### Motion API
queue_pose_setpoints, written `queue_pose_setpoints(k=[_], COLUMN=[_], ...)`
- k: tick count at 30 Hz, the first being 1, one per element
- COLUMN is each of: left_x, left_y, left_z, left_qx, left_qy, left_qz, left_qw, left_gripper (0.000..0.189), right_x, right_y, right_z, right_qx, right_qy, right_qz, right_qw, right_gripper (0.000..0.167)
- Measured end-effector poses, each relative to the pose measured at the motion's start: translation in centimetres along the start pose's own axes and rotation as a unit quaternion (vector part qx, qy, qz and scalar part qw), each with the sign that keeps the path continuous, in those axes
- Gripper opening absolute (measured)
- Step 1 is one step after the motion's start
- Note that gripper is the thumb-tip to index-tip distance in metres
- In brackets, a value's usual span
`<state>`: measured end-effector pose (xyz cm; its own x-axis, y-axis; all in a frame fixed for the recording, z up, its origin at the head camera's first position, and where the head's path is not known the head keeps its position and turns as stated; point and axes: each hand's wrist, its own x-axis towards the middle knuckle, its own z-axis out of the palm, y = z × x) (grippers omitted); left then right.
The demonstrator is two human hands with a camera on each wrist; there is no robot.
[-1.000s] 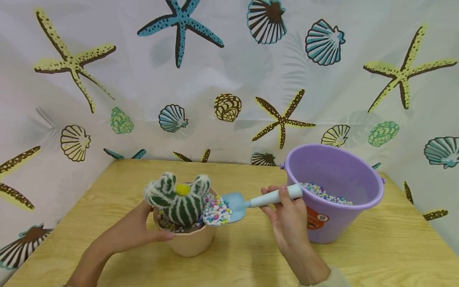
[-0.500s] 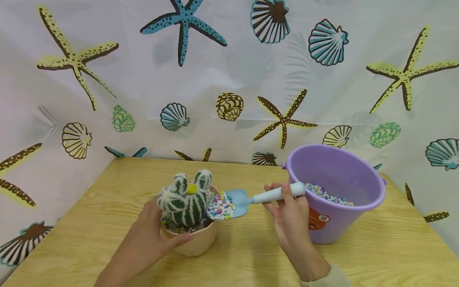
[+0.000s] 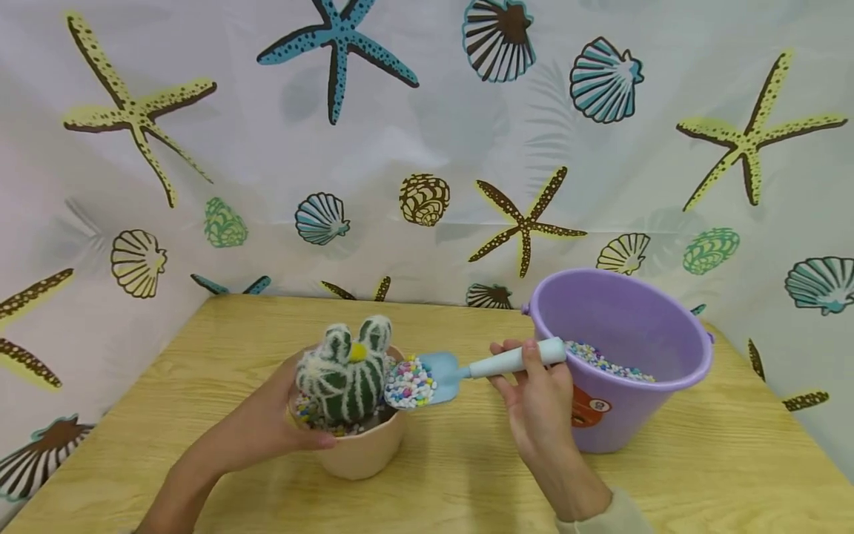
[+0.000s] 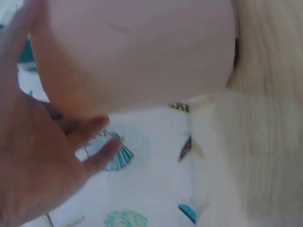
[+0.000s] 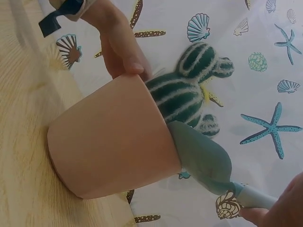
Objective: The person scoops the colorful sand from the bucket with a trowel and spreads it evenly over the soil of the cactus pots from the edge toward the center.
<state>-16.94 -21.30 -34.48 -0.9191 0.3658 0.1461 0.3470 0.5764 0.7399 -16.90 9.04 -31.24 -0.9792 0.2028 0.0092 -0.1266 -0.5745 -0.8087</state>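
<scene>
A peach plant pot holds a fuzzy green-and-white toy cactus with a yellow flower, set among coloured pebbles. My left hand holds the pot from its left side, thumb at the front rim; in the left wrist view its fingers lie round the pot's wall. My right hand grips the handle of a light blue trowel. Small multicoloured pebbles fill the front of its blade, which reaches over the pot's right rim beside the cactus. From the right wrist, the blade's underside shows against the rim.
A purple bucket with coloured pebbles inside stands right of the pot, close behind my right hand. Both stand on a wooden table. A curtain printed with starfish and shells surrounds the back and sides.
The cactus has shifted right and stands more upright in the pot. My left hand moved right with it, then its thumb slid back left along the rim. The trowel is nearly still.
</scene>
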Motion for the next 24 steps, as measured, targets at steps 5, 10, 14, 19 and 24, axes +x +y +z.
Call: queue_pose_setpoints(k=[5,10,14,19,24], left_x=[-0.6,-1.2,-1.6,-1.8,-1.7], left_y=[2.0,1.6,0.6,0.7,2.0], left_z=[1.7,1.4,0.8,1.1,2.3], left_qx=[0.066,0.072,0.043,0.057,0.095], left_qy=[0.070,0.061,0.030,0.047,0.098], left_qz=[-0.041,-0.030,-0.029,-0.049,-0.068], left_qw=[0.9945,0.9951,0.9982,0.9961,0.9883], left_gripper=[0.109,0.110,0.112,0.116,0.118], right_x=[0.1,0.3,0.2,0.1,0.8], right_y=[-0.1,0.3,0.7,0.5,0.1], right_z=[0.0,0.2,0.6,1.5,2.4], right_qx=[0.001,-0.002,-0.009,-0.042,-0.083], right_qy=[0.001,-0.001,0.005,-0.006,-0.028], right_qz=[-0.011,-0.010,-0.013,-0.044,-0.077], right_qw=[0.9999,1.0000,0.9999,0.9981,0.9932], right_gripper=[0.020,0.024,0.025,0.020,0.015])
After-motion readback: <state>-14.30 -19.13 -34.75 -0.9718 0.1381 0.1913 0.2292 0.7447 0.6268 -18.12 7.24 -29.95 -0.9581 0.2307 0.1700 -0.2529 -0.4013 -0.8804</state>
